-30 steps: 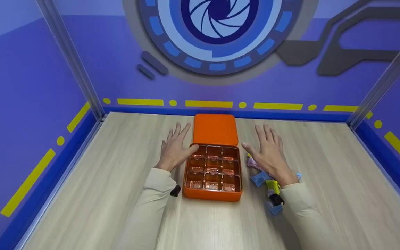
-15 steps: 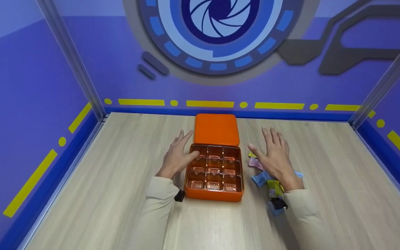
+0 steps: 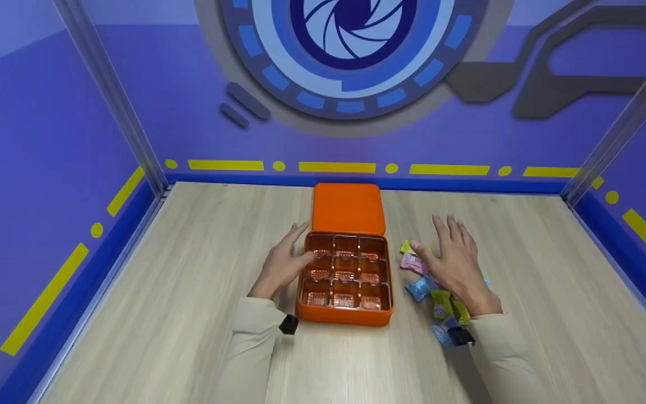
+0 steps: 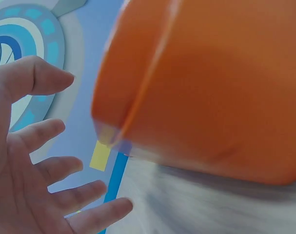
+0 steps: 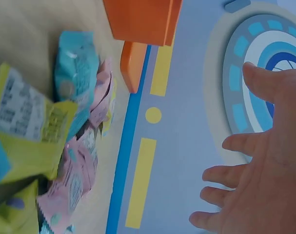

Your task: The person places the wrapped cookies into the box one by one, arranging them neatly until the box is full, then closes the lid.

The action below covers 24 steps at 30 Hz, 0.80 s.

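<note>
An orange box [image 3: 343, 315] lies in the middle of the wooden table, showing a shiny insert with several empty cells. Its orange lid [image 3: 349, 207] lies flat just behind it. My left hand [image 3: 282, 262] lies flat beside the box's left wall, fingers straight, thumb at the rim. In the left wrist view the left hand [image 4: 35, 161] is spread open next to the box [image 4: 216, 83]. My right hand [image 3: 455, 262] hovers flat over several wrapped candies: pink candy [image 3: 411, 262], blue candy [image 3: 419, 287], green candy [image 3: 441, 304]. In the right wrist view the right hand [image 5: 265, 170] holds nothing, and the candies [image 5: 65, 126] lie beneath it.
Purple walls with a blue and yellow band [image 3: 337, 167] close the table on three sides. Metal posts [image 3: 111, 95] stand at the back corners. Bare wood [image 3: 177, 292] stretches left of the box and right of the candies [image 3: 558, 280].
Both hands drew back toward me. The right hand shifted right and lower over the candies; the left slid back along the box's left side. Box and lid stayed put.
</note>
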{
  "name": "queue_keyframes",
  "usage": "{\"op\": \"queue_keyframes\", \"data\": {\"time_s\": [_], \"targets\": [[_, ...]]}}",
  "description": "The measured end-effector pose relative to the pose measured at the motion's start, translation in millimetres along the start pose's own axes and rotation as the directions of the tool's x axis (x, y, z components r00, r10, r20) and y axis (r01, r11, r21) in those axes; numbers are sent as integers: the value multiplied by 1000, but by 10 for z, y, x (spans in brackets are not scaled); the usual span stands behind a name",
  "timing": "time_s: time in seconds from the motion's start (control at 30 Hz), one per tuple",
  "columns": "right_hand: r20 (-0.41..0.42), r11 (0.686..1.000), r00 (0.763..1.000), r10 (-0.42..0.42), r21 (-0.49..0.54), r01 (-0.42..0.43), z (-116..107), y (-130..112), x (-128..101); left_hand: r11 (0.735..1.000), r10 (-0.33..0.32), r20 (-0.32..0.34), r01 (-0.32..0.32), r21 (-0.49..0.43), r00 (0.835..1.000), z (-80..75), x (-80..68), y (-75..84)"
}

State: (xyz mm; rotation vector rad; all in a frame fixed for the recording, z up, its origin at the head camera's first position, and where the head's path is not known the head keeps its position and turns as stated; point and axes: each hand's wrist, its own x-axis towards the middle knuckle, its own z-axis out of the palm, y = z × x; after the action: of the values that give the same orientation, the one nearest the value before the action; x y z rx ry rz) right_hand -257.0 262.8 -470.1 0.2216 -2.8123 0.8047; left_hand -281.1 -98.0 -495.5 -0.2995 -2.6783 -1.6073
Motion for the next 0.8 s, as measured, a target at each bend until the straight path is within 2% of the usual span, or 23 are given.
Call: {"op": "queue_keyframes", "data": {"time_s": [0.3,0.57,0.8], "targets": [[43,998,997,57,-14,-56,-91,102,-61,996,-33,19,34,-79,999,38,-49,-94],[111,993,987,115,-1,-116,-186,244,-131,971,-130,57,139,-195,990,40,-55,-99],[131,987,979,157,-44,-153,-222,345,-165,961,-173,65,182,-207,983,49,-55,-119]]}}
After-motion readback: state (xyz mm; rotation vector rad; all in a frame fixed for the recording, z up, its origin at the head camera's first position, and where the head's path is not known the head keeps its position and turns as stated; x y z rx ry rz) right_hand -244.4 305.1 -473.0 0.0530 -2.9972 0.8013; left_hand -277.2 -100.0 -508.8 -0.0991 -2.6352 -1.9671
